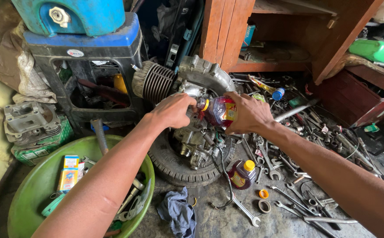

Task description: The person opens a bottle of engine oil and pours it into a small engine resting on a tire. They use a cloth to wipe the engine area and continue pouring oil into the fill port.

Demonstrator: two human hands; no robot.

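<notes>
A small engine [187, 88] with a finned cylinder rests on a black tyre [178, 169] on the floor. My right hand [247, 113] grips a small clear bottle of dark red liquid [218, 110], tipped sideways with its yellow neck pointing left at the engine's top. My left hand [172, 110] rests on the engine right beside the bottle's neck, fingers curled over a metal part.
A second small bottle with a yellow cap [243, 174] stands by the tyre. Several spanners [289, 194] and tools litter the floor at right. A green basin [33, 194] with boxes and tools sits at lower left. A blue rag [178, 213], a black stool [90, 66] and wooden shelves [280, 39] surround.
</notes>
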